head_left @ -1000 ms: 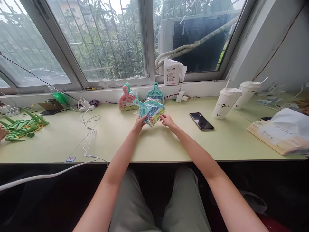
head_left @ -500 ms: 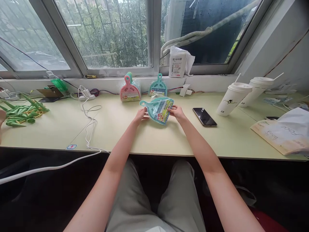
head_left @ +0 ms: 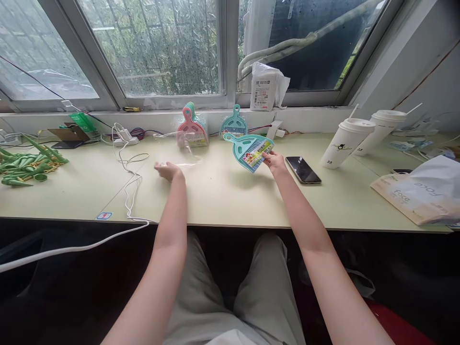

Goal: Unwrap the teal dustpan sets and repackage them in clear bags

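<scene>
My right hand (head_left: 275, 162) grips a small teal dustpan-and-brush set (head_left: 247, 151) by its wide edge, holding it tilted above the table with its handle toward the upper left. A printed label lies across the brush bristles. Off to the left, my left hand (head_left: 168, 171) is closed on a clear plastic bag (head_left: 190, 162), which trails rightward and is partly blurred. Behind it stands a row of wrapped dustpan sets (head_left: 192, 129), pink in front and green behind. Another teal dustpan set (head_left: 234, 123) leans by the window ledge.
A phone (head_left: 304, 170) lies right of my right hand. Two lidded cups (head_left: 345, 143) and a tissue pack (head_left: 420, 191) are farther right. White cables (head_left: 132, 191) cross the table on the left, beside a pile of green pieces (head_left: 32, 165). A white packet (head_left: 264, 88) sits on the ledge.
My left hand has left the dustpan set and moved left, drawing the clear bag off it. My right hand has shifted slightly right and up with the now unwrapped set.
</scene>
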A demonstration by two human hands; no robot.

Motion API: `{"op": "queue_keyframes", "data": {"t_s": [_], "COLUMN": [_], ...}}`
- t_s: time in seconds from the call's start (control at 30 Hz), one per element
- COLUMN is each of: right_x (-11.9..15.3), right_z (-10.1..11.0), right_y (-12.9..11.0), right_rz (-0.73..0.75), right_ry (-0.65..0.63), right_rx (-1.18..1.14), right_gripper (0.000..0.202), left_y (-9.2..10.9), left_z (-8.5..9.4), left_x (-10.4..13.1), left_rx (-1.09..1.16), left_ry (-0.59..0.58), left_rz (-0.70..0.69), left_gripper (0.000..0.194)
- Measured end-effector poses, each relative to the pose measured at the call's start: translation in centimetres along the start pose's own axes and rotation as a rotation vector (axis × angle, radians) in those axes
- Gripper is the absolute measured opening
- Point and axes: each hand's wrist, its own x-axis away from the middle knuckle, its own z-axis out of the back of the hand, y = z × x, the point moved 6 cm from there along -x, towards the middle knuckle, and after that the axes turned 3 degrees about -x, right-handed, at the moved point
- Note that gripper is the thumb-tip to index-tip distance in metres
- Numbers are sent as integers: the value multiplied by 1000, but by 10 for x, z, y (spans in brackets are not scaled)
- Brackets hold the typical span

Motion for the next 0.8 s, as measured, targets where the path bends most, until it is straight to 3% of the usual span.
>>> {"op": "queue_keyframes", "data": {"t_s": [0.13, 0.23, 0.27, 0.37, 0.4, 0.43, 0.5, 0.6, 0.7, 0.8], "right_x": [-1, 5, 8, 19, 23, 25, 30, 28, 15, 1], "right_z": [-1, -15, -20, -36, -41, -45, -50, -45, -28, -9], "right_y": [9, 17, 20, 30, 33, 36, 43, 51, 42, 29], "right_rz": [-36, -41, -41, -44, -47, -60, -141, -273, -215, -110], "right_ry": [-3, -43, -58, -112, -136, -161, -218, -255, -100, 30], "right_rx": [-40, -54, -58, -54, -39, -5, 150, 414, 378, 264], "right_gripper": [19, 18, 18, 15, 13, 10, 4, 18, 25, 40], "left_y": [17, 40, 47, 46, 43, 39, 34, 32, 28, 24], "left_z": [14, -5, -23, -95, -109, -117, -120, -106, -92, -85], "left_x": [2, 27, 38, 89, 104, 110, 104, 74, 49, 44], "left_rx": [-36, 62, 111, 292, 328, 345, 402, 488, 470, 406], "left_ry": [75, 80, -64, -835, -983, -1005, -885, -615, -446, -352], "left_rz": [-140, -324, -378, -251, -202, -166, -148, -199, -199, -148], "left_gripper": [54, 51, 47, 50, 51, 49, 42, 28, 28, 27]}}
